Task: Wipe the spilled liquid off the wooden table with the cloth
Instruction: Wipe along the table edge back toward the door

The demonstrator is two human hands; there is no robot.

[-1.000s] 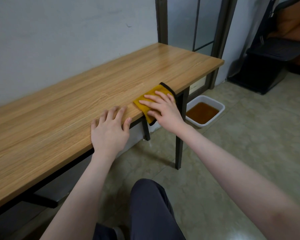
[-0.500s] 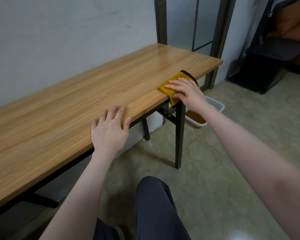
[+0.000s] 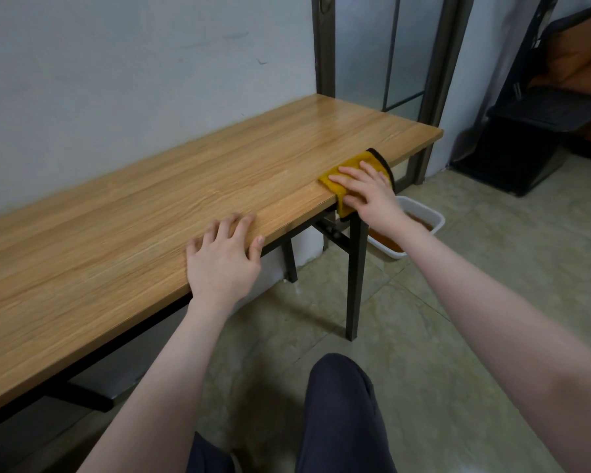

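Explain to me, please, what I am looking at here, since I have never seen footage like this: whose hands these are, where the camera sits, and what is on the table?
There is no machine here. The picture comes from a wide-angle camera worn on a person's head, looking forward and down, so the two bare arms reaching in from the bottom are that person's own.

The long surface is a wooden table standing against a wall. The left hand lies flat and empty on its near edge, as if to steady it. The right hand presses a yellow cloth with a dark border flat onto the tabletop at the near edge; part of the cloth hangs over that edge. The hand pushes down on it rather than gripping it.

On the floor beyond the table leg sits a white tub holding brown liquid. I cannot make out any spilled liquid on the wood itself.
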